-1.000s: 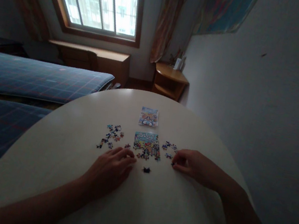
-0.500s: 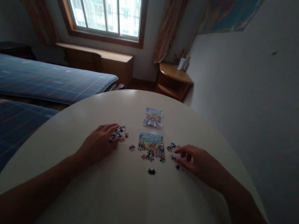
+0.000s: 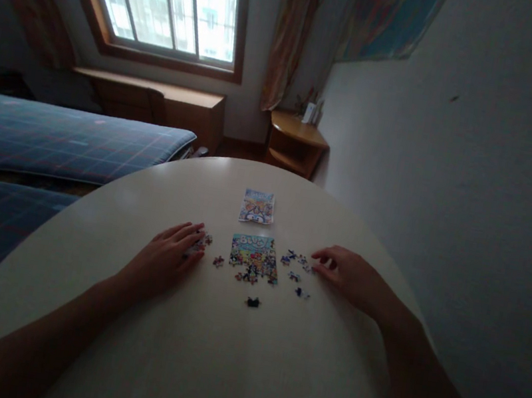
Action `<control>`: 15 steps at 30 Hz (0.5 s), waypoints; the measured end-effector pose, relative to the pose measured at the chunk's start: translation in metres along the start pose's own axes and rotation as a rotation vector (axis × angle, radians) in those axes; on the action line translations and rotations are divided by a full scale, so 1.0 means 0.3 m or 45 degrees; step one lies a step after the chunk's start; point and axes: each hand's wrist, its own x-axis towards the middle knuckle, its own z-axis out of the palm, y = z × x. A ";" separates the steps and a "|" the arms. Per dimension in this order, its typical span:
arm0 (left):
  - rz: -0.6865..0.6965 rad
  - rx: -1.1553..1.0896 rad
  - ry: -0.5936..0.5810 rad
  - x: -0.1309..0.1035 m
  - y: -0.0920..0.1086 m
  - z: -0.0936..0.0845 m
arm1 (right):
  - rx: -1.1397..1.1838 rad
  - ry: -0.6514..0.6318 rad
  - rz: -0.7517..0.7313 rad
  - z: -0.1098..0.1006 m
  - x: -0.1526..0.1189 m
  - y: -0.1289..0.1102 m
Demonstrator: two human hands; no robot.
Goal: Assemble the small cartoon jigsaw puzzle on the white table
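My left hand (image 3: 167, 252) lies flat, fingers extended, over a group of jigsaw pieces (image 3: 208, 239) on the left, hiding most of them. A single reddish jigsaw piece (image 3: 218, 261) is just right of that group. In the middle sits the partly assembled jigsaw puzzle (image 3: 254, 256), its lower edge ragged. Close in front of it is a dark jigsaw piece (image 3: 253, 302). My right hand (image 3: 347, 276) rests with bent fingers, thumb and forefinger slightly apart, at the edge of several loose pieces (image 3: 294, 275). Its fingertips are beside or touching the outermost one.
A small picture sheet (image 3: 257, 207) lies behind the puzzle on the round white table (image 3: 240, 363). To the left are plaid mattresses (image 3: 73, 141). A wooden corner shelf (image 3: 300, 129) stands past the table's far edge, and a wall (image 3: 471, 211) runs along the right.
The view has turned slightly right. My right hand has drawn back rightward from its pieces, uncovering more of them. My left hand has spread further over the left group, covering more.
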 end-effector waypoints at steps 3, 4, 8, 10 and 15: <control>0.022 -0.013 0.022 -0.001 0.012 -0.004 | 0.036 -0.028 -0.025 0.005 0.006 -0.003; 0.035 -0.021 0.028 -0.001 0.018 -0.006 | 0.051 -0.042 -0.036 0.005 0.006 -0.006; 0.085 -0.049 0.053 0.001 0.031 -0.012 | 0.072 -0.049 -0.037 -0.003 0.002 -0.005; 0.072 -0.057 0.077 0.003 0.032 -0.014 | 0.072 -0.038 -0.014 -0.006 -0.001 0.000; 0.041 -0.050 0.112 0.006 0.042 -0.027 | 0.079 -0.068 0.030 -0.007 -0.004 0.004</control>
